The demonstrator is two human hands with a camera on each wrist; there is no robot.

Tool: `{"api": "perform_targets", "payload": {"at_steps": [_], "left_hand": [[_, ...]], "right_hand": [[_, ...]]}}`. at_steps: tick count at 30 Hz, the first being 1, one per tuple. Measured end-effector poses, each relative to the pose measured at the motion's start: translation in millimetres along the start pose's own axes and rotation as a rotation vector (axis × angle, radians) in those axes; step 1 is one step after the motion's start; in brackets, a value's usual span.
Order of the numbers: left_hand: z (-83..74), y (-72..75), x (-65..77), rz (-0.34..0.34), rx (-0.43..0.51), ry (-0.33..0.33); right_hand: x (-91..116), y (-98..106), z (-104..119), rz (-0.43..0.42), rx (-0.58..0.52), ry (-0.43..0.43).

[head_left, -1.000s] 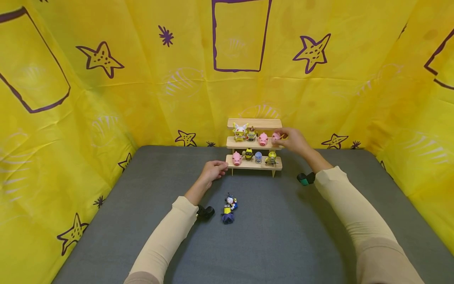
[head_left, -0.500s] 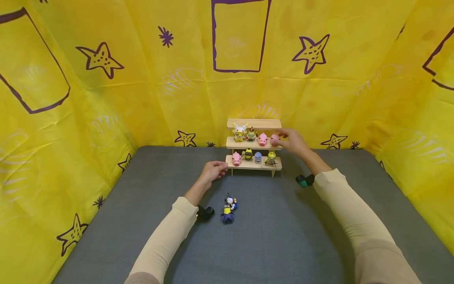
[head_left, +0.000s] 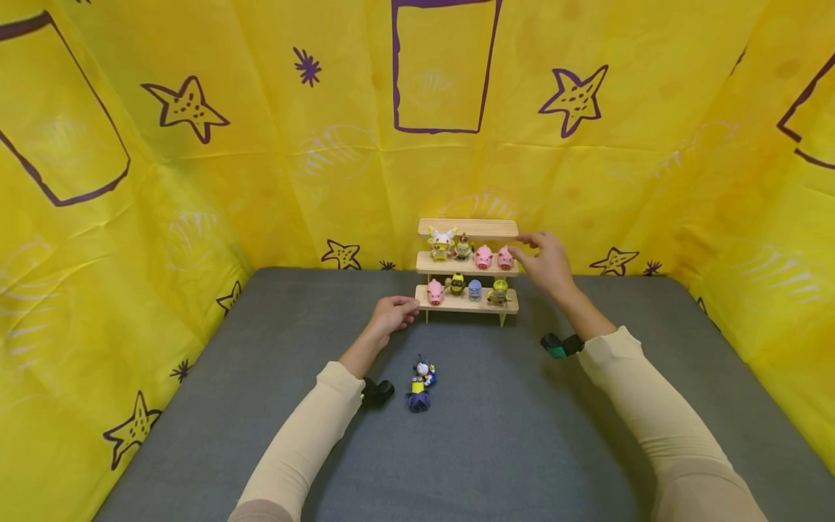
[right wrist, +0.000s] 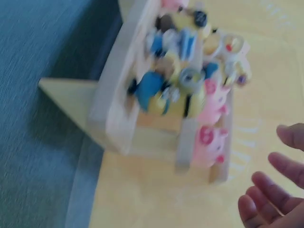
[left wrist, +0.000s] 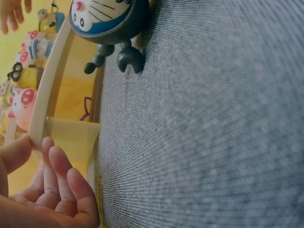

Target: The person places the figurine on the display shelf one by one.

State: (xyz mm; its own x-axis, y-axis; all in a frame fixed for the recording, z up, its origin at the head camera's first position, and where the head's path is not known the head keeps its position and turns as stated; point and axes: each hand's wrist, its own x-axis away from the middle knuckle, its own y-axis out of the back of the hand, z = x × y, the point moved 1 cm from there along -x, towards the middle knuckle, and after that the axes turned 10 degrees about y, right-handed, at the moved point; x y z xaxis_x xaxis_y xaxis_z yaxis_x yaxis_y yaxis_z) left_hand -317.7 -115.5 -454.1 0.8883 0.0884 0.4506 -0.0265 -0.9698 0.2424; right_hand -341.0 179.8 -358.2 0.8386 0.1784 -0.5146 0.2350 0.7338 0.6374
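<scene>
A three-tier wooden display stand (head_left: 466,228) stands at the back of the table. My left hand (head_left: 391,314) pinches the left end of its lowest board (left wrist: 53,71) between thumb and fingers. At the right end of the middle board sits a pink pig figurine (head_left: 505,258), with my right hand (head_left: 548,264) just to its right, fingers spread and apart from it. Beside that pig are another pink pig (head_left: 483,257), a crowned figurine (head_left: 462,248) and a white-eared yellow figurine (head_left: 441,243). The lowest board holds a third pig (head_left: 435,291) and several small figurines.
Two figurines lie on the grey tabletop (head_left: 496,435) in front of the stand: a yellow-and-purple minion (head_left: 418,394) and a white-faced one (head_left: 425,370) behind it. A yellow patterned cloth (head_left: 261,181) hangs behind and at both sides.
My right hand has let go of the pig at the right end of the middle board and drawn away to the right. The left hand has stayed on the stand.
</scene>
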Motion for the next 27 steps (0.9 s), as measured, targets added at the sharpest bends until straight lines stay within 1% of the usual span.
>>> {"api": "perform_targets", "payload": {"at_steps": [4, 10, 14, 17, 21, 27], "left_hand": [[-0.8, -0.4, 0.3, 0.001, -0.003, -0.004], [-1.6, 0.0, -0.2, 0.001, -0.005, 0.003], [-2.2, -0.3, 0.7, 0.000, -0.006, 0.004], [-2.1, -0.6, 1.0, 0.002, -0.003, 0.003], [-1.9, -0.2, 0.3, 0.002, -0.002, 0.001], [0.6, -0.1, -0.1, -0.001, 0.002, 0.006]], "right_hand": [[2, 0, 13, -0.016, 0.000, 0.064], [6, -6, 32, 0.026, -0.027, 0.160], [9, -9, 44, 0.067, -0.043, 0.168], [10, -12, 52, 0.106, -0.052, 0.170], [12, -17, 61, 0.172, -0.083, 0.203], [24, -38, 72, 0.283, -0.121, 0.227]]}}
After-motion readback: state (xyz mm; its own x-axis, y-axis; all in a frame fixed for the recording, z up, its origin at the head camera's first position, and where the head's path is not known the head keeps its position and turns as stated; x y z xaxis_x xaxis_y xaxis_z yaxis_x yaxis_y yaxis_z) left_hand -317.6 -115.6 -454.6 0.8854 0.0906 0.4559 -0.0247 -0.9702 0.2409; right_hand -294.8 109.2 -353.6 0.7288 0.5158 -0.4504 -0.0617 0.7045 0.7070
